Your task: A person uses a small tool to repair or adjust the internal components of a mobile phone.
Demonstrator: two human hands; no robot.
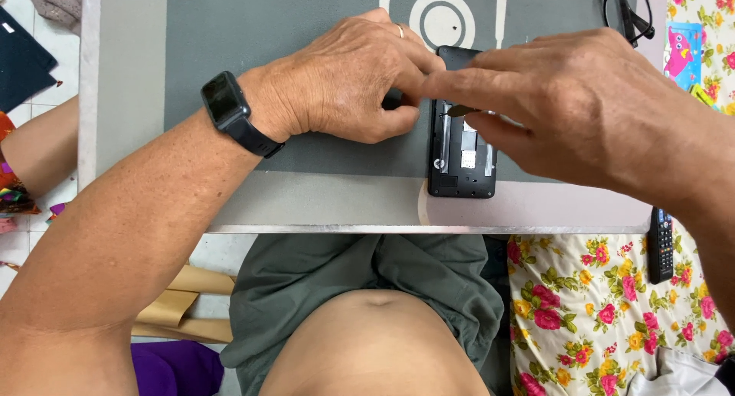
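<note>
A black phone (462, 166) lies face down on the grey mat (291, 29), its back cover off and its insides showing. My left hand (344, 82), with a black watch on the wrist, presses its fingertips against the phone's left edge. My right hand (582, 105) reaches over the phone from the right and pinches a small dark pointed tool (462, 110) whose tip rests on the phone's upper inside. The phone's top half is partly hidden by my fingers.
The mat sits on a small table whose pale front edge (344, 205) runs across the view. Black glasses (629, 9) lie at the top right. A black remote (661, 244) rests on flowered cloth (582, 312) at the right. Brown paper (180, 304) lies on the floor.
</note>
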